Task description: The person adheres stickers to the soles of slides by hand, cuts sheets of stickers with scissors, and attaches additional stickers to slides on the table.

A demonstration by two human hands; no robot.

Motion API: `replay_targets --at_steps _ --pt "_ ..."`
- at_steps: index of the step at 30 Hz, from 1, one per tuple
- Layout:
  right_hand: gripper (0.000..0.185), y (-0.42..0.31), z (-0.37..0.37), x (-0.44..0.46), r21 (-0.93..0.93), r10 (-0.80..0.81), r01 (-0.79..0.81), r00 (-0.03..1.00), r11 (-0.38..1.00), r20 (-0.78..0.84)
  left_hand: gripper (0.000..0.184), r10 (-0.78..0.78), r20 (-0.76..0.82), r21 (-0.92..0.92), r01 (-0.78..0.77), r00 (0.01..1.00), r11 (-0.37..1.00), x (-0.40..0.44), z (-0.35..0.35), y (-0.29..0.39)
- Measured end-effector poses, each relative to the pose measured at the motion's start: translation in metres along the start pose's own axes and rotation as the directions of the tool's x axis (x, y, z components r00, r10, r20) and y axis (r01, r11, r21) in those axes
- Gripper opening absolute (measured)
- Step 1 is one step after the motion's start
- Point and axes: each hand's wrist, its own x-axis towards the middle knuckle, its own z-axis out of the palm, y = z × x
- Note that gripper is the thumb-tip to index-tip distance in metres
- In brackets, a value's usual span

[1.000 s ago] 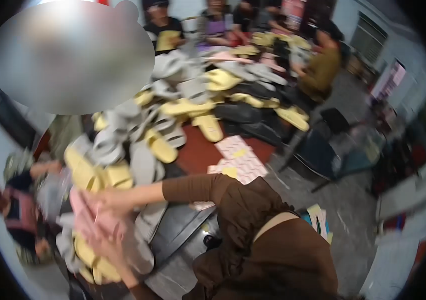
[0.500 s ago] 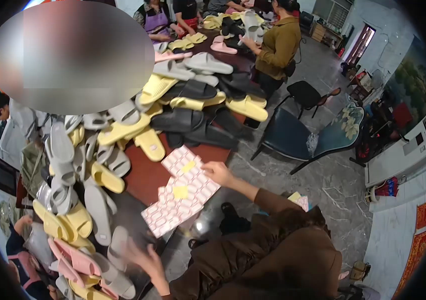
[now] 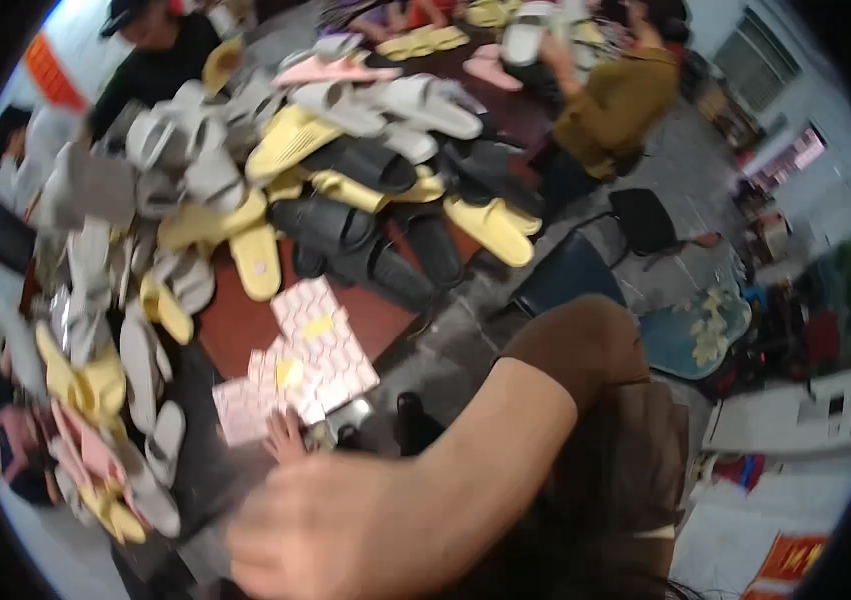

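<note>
My right hand (image 3: 311, 525) is large and blurred close to the camera, its arm crossing in from the right; its fingers are too smeared to read. Beyond it, my left hand (image 3: 286, 437) rests its outstretched fingers at the near edge of white sheets with red-outlined labels (image 3: 331, 345). A yellow paper square (image 3: 290, 374) lies on the sheets, with a second one further up. The sheets overlap on the red-brown table (image 3: 231, 325) at its near edge. Black slides (image 3: 381, 270) and a yellow slide (image 3: 258, 262) lie just behind them.
Grey, yellow and pink slippers are heaped along the table's left and far side. A person in an olive top (image 3: 621, 110) stands at the far right, another in black (image 3: 161, 55) at the far left. A dark blue chair (image 3: 571, 275) stands right of the table.
My right hand has left the sheets and come up close to the camera, toward the lower left. My left hand has moved from beside the grey slipper to the sheets' edge. The view has shifted.
</note>
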Motion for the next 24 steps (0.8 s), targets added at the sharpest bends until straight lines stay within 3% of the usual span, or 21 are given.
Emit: replay_targets --at_steps 1,2,5,6,8,9,10,11,12,14,15,17,18,19,20,21,22,24 --pt "0.039 -0.016 0.013 0.005 -0.055 -0.049 0.048 0.999 0.997 -0.020 0.101 -0.147 0.597 -0.400 0.451 0.789 0.798 -0.053 0.057 -0.018" --pt "0.039 -0.024 0.012 0.009 -0.009 -0.083 0.083 0.997 0.997 0.001 0.098 -0.140 0.618 -0.377 0.447 0.774 0.811 -0.057 0.053 -0.015" --pt "0.022 -0.042 0.015 0.022 -0.178 -0.228 0.210 0.969 0.961 -0.091 0.097 -0.128 0.602 -0.369 0.417 0.788 0.830 -0.050 0.051 -0.018" --pt "0.022 -0.043 0.018 0.024 -0.138 -0.263 0.250 0.961 0.958 -0.085 0.097 -0.174 0.622 -0.328 0.456 0.764 0.827 -0.053 0.049 -0.020" --pt "0.025 -0.042 0.019 0.019 -0.470 -0.218 0.106 0.957 0.876 -0.191 0.103 -0.128 0.577 -0.346 0.383 0.807 0.856 -0.052 0.050 -0.019" --pt "0.025 -0.043 0.012 0.014 -0.455 -0.252 0.148 0.952 0.878 -0.176 0.103 -0.172 0.579 -0.320 0.416 0.797 0.851 -0.050 0.052 -0.015" --pt "0.028 -0.045 0.002 0.007 -0.161 -0.125 0.100 0.981 0.982 -0.150 0.102 -0.148 0.571 -0.339 0.396 0.807 0.853 -0.049 0.051 -0.016" --pt "0.036 -0.044 -0.008 0.002 0.139 -0.018 0.027 0.998 0.990 -0.068 0.101 -0.133 0.560 -0.353 0.381 0.818 0.854 -0.052 0.047 -0.019" --pt "0.036 -0.041 -0.015 -0.002 0.139 -0.058 0.064 0.997 0.988 -0.046 0.101 -0.178 0.550 -0.333 0.410 0.816 0.849 -0.054 0.044 -0.019" --pt "0.061 -0.037 -0.031 -0.013 0.150 -0.189 0.155 0.951 0.976 0.244 0.100 -0.140 0.580 -0.373 0.415 0.803 0.830 -0.048 0.037 -0.014" --pt "0.061 -0.025 -0.037 -0.014 0.139 -0.220 0.190 0.942 0.972 0.254 0.099 -0.135 0.593 -0.381 0.424 0.794 0.822 -0.045 0.033 -0.020" --pt "0.050 0.019 -0.045 -0.005 0.488 -0.409 0.159 0.786 0.858 0.464 0.098 -0.223 0.527 -0.376 0.460 0.820 0.805 -0.037 0.024 -0.037" --pt "0.059 0.040 -0.045 -0.001 0.428 -0.126 -0.039 0.928 0.903 0.351 0.097 -0.249 0.493 -0.400 0.471 0.834 0.786 -0.036 0.017 -0.036" --pt "0.068 0.066 -0.041 0.005 0.400 0.183 -0.250 0.963 0.882 0.199 0.095 -0.264 0.465 -0.427 0.475 0.845 0.769 -0.037 0.013 -0.033" --pt "0.078 0.106 -0.037 0.031 0.473 0.300 -0.282 0.953 0.835 0.040 0.095 -0.281 0.458 -0.423 0.485 0.843 0.765 -0.035 0.008 -0.033" --pt "0.083 0.158 -0.018 0.054 0.473 0.318 -0.174 0.916 0.864 -0.244 0.093 -0.311 0.440 -0.424 0.500 0.843 0.755 -0.037 0.003 -0.035" --pt "0.084 0.204 -0.009 0.069 0.553 0.435 -0.209 0.843 0.807 -0.316 0.091 -0.339 0.422 -0.423 0.513 0.841 0.747 -0.039 -0.003 -0.039" --pt "0.096 0.224 -0.008 0.111 0.668 0.613 -0.285 0.721 0.687 -0.323 0.088 -0.378 0.398 -0.418 0.532 0.836 0.736 -0.040 -0.006 -0.049"
